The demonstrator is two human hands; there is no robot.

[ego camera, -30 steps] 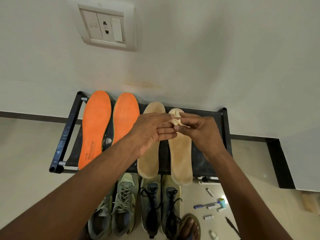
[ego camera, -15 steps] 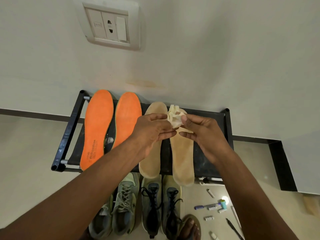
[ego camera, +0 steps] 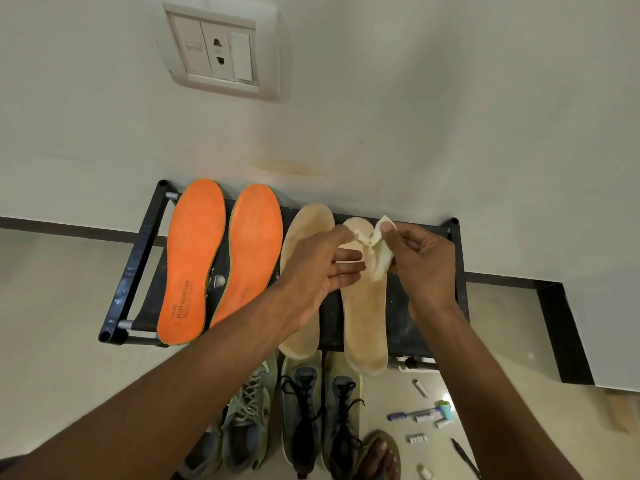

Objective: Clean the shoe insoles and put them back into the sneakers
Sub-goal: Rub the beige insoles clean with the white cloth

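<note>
Two orange insoles (ego camera: 194, 261) (ego camera: 251, 251) and two beige insoles (ego camera: 304, 233) (ego camera: 365, 323) lie side by side on a low black rack (ego camera: 138, 258). Above the right beige insole, both hands hold a small crumpled white wipe (ego camera: 375, 252). My right hand (ego camera: 420, 268) pinches its upper end between thumb and fingers. My left hand (ego camera: 317, 271) pinches its left part, the other fingers stretched out. Two pairs of sneakers stand on the floor in front of the rack: a grey-green pair with pale laces (ego camera: 242, 420) and a pair with black laces (ego camera: 318, 410).
A wall with a switch and socket plate (ego camera: 221, 53) rises right behind the rack. On the floor at the right lie a pen (ego camera: 401, 415), a small teal bottle (ego camera: 446, 408) and several small white pieces. A sandalled foot (ego camera: 379, 455) sits by the black-laced sneakers.
The hands have moved slightly apart and the wipe, bunched between the fingertips before, is now pulled partly open. The view has tilted down a little.
</note>
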